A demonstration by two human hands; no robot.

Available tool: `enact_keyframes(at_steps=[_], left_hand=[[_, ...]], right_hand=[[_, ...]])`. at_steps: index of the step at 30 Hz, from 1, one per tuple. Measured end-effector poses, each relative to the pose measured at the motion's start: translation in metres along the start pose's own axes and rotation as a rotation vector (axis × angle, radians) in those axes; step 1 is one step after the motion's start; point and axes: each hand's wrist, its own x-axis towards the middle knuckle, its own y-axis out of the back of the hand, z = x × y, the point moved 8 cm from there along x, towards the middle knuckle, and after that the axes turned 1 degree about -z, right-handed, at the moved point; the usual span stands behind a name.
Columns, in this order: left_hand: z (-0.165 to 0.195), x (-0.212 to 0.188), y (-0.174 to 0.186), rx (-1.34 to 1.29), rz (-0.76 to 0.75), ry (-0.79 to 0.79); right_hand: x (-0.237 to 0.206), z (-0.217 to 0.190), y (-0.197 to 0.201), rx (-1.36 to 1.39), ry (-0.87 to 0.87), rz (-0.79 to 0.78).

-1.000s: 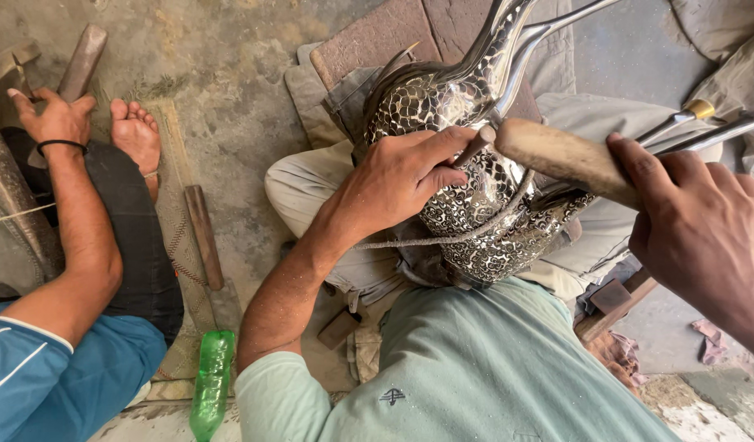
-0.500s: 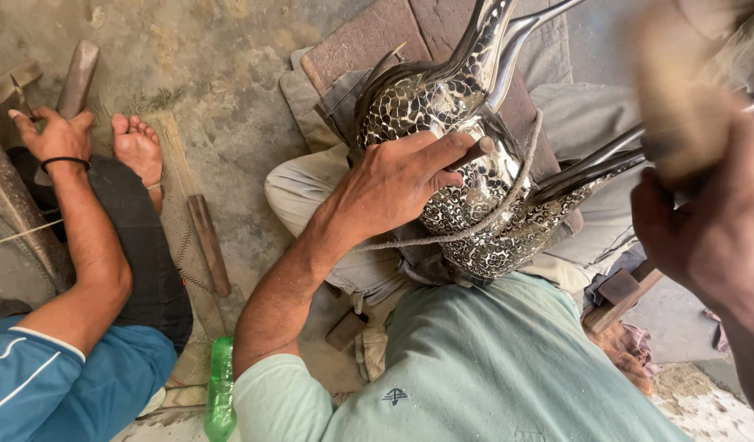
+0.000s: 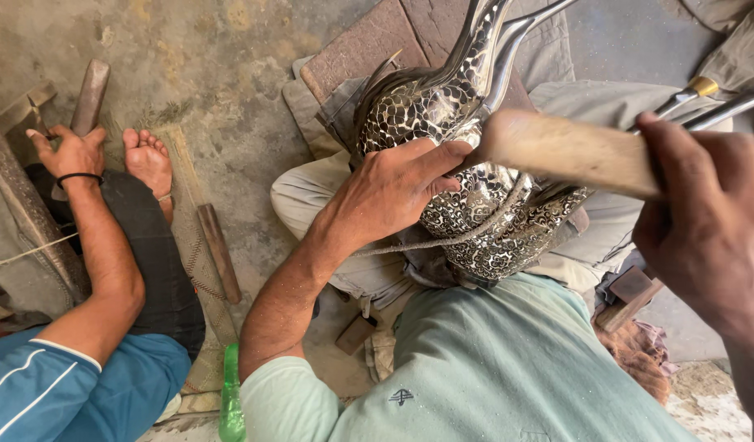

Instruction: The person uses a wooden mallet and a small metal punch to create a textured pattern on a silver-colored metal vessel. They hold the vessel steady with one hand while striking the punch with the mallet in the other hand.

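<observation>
The hammered metal vessel [image 3: 467,205], shaped like a bird with a long shining neck, lay on the lap of the seated person, resting against the pale trousers above the green shirt [image 3: 492,368]. Its body was covered with small dark and bright dimples. The left hand [image 3: 393,192] pressed flat on the flank of the vessel, fingers spread and thumb toward the neck, so this grip was closed on the vessel and kept it from rolling. A thin cord [image 3: 442,241] ran across the body just under that hand.

What had changed was the tool. Half a second before, the wooden handle [image 3: 565,151] was only a blur high at the right; now it was down again, sharp, lying across the vessel close to the left fingers. The right hand [image 3: 704,221] was wrapped firmly around it. The striking head I could not see. I judged that one blow had just finished, and the hammering of the pattern was going on, stroke after stroke.

At the left, another person in a blue shirt [image 3: 58,393] sat on the floor, one hand [image 3: 70,151] on a wooden tool. A green bottle [image 3: 231,401] stood near.
</observation>
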Motion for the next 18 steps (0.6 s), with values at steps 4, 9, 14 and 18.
enact_keyframes(at_steps=[4,9,14,18], left_hand=[[-0.001,0.001,0.0,0.038,-0.048,0.04],[-0.001,0.003,-0.001,0.04,-0.044,0.023],[-0.002,0.003,-0.004,0.027,-0.045,0.013],[-0.005,0.004,-0.007,0.066,-0.088,0.047]], right_hand=[[-0.016,0.022,-0.008,0.41,-0.253,0.003],[-0.022,0.012,-0.005,0.192,-0.114,0.072],[-0.02,0.008,-0.007,-0.077,-0.057,0.022],[-0.02,0.014,-0.003,0.395,-0.144,0.079]])
